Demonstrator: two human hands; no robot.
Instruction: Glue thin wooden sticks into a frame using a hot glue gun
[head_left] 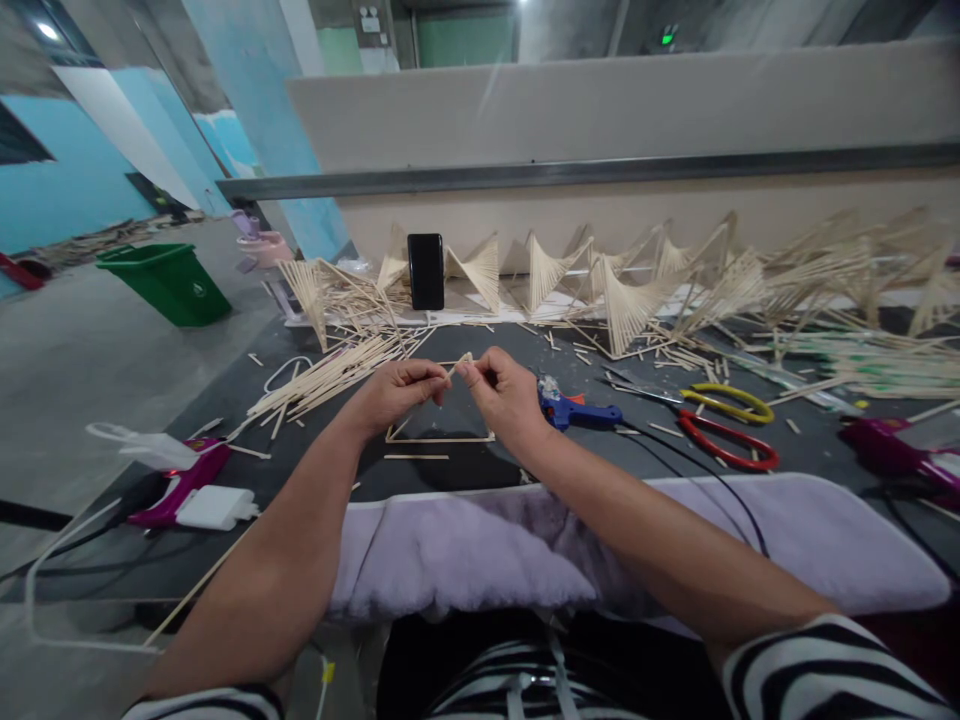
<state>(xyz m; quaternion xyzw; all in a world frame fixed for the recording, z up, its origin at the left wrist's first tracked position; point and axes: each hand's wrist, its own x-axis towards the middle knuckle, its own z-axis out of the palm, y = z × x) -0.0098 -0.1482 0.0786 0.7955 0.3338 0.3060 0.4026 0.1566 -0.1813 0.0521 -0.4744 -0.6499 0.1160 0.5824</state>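
Note:
In the middle of the table, a frame of thin wooden sticks (442, 440) lies under my hands. My left hand (401, 395) pinches near the frame's upper part, fingertips close to those of the other hand. My right hand (510, 395) is closed on a stick end at the top corner, where several sticks seem to meet. The fingers partly hide what they grip. One loose stick (416, 457) lies just in front of the frame. Right of my right hand rests a blue glue gun (581, 410) with its black cable.
Scissors with red and yellow handles (729, 443) lie to the right. A stick pile (330, 375) is at left. Behind stand fan-shaped stick structures (630, 305) and a black phone (426, 272). A purple power strip (184, 485) sits left; a lilac cloth (465, 555) covers the front edge.

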